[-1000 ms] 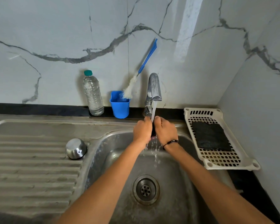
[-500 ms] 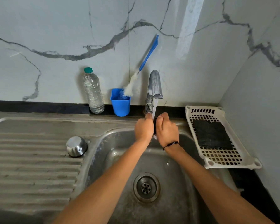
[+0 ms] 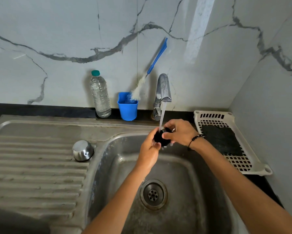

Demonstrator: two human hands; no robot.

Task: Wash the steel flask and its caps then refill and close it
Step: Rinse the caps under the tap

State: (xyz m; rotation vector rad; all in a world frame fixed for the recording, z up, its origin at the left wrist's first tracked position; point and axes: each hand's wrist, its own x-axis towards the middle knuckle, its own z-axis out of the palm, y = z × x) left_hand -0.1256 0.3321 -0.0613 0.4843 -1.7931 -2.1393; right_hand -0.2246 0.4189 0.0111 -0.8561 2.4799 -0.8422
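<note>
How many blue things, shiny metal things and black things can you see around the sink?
Blue: 2, the cup and the brush handle
Shiny metal: 3, the tap, the steel cap, the sink
Black: 2, the black cap in the hands, the cloth
Total: 7

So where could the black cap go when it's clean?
The ribbed steel draining board is bare left of the upturned steel cup. The white plastic basket is mostly covered by a dark cloth. The back ledge is crowded.
</note>
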